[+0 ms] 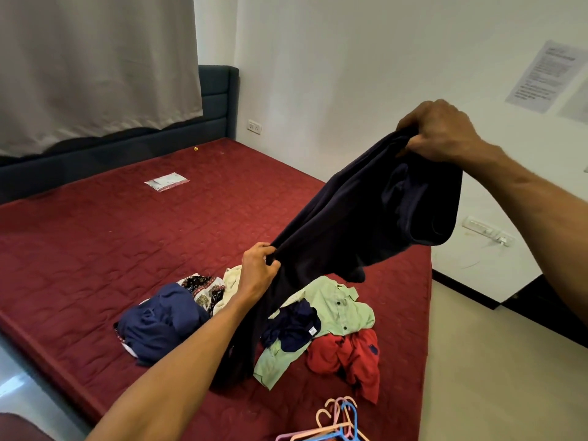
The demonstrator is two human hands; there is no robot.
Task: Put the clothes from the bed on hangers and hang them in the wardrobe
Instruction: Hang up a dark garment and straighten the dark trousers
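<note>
The step in hand is the first one for this piece: a dark garment (pixel 366 218) is lifted above the bed (pixel 95 249) and held out between both hands, with no hanger in it yet. The right hand (pixel 442 132) is high, near the right edge of the bed, with its fingers curled tight round a bunched end of the cloth. The left hand (pixel 257 272) is lower, over the pile, and pinches a fold of the same garment between thumb and fingers. The lower part of the cloth hangs down to the mattress. I cannot tell if it is a shirt or trousers.

The other clothes lie in a heap near the front right corner of the bed: a blue garment (pixel 159 326), a patterned cloth (pixel 203 288), a light green shirt (pixel 340 307) with a small navy piece (pixel 292 326) on it, and a red shirt (pixel 350 354). The pastel hangers (pixel 337 421) lie together at the front edge, just beside the red shirt.

I judge the next move needs the garment opened out to find its neck or waist. Then one hand must let go to take a single hanger from the bundle, which may be tangled.

As for containers, the wardrobe is not in view. A small flat packet (pixel 167 181) lies apart, toward the head of the bed; its content is not readable.
</note>
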